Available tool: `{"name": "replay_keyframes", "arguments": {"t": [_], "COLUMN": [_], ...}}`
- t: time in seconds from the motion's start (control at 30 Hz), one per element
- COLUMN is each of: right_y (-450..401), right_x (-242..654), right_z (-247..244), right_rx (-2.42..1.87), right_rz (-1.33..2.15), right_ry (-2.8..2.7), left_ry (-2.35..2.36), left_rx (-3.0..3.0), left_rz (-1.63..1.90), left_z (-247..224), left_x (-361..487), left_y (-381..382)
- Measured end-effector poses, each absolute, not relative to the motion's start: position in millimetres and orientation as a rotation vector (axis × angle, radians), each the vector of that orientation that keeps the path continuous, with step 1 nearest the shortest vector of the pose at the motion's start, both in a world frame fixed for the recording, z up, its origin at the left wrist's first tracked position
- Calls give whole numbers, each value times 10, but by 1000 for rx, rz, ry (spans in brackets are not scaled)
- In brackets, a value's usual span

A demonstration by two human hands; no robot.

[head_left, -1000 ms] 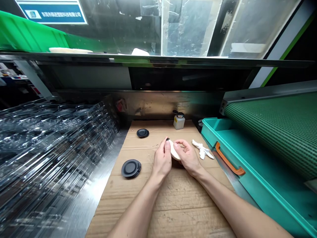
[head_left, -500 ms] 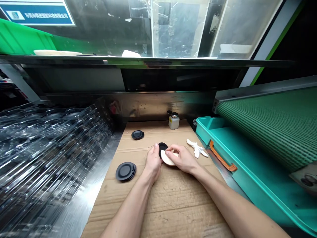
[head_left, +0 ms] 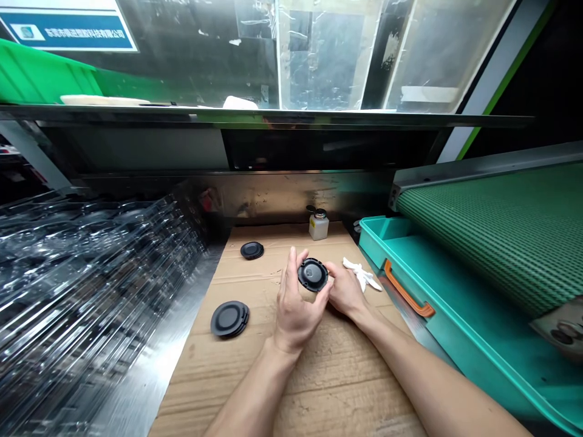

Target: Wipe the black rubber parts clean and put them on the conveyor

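A black round plastic lid (head_left: 313, 275) is tilted toward me above the cardboard, its ribbed rim and raised middle showing. My left hand (head_left: 298, 303) grips it by the edge between thumb and fingers. Close against the lid's right side, my right hand (head_left: 347, 291) has its fingers curled; what they hold is hidden behind the lid and the left thumb. To the left lie two small stacks of black lids, a nearer stack (head_left: 230, 319) and a farther stack (head_left: 252, 250). Crumpled white cloth strips (head_left: 363, 274) rest just beyond my right hand.
A cardboard sheet (head_left: 255, 376) covers the work surface. At its back stands a small white bottle (head_left: 319, 226) with a dark cap. Clear plastic trays (head_left: 91, 291) are stacked at left. A teal bin (head_left: 455, 315) with an orange handle (head_left: 407, 291) sits right, below a green conveyor belt (head_left: 496, 212).
The black lid has been raised and turned to face me, and my left hand has moved right around it. The white round pad in my right hand has gone out of sight.
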State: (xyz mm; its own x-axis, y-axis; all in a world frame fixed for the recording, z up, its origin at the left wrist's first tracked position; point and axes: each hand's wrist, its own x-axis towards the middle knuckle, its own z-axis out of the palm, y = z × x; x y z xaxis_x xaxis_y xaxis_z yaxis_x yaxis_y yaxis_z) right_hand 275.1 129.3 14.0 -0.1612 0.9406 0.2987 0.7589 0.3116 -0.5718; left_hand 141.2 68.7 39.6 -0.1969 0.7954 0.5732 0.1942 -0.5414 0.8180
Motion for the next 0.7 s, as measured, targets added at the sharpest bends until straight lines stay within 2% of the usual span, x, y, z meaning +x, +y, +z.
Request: {"name": "replay_keyframes", "arguments": {"t": [0.7], "right_y": [1302], "right_x": [2773], "right_z": [120], "right_rx": [-1477], "right_rz": [370], "right_ry": [-2004], "left_ry": [1269], "left_rx": [1980], "left_rz": [1810], "left_z": [311], "left_x": [1386], "left_y": [710]}}
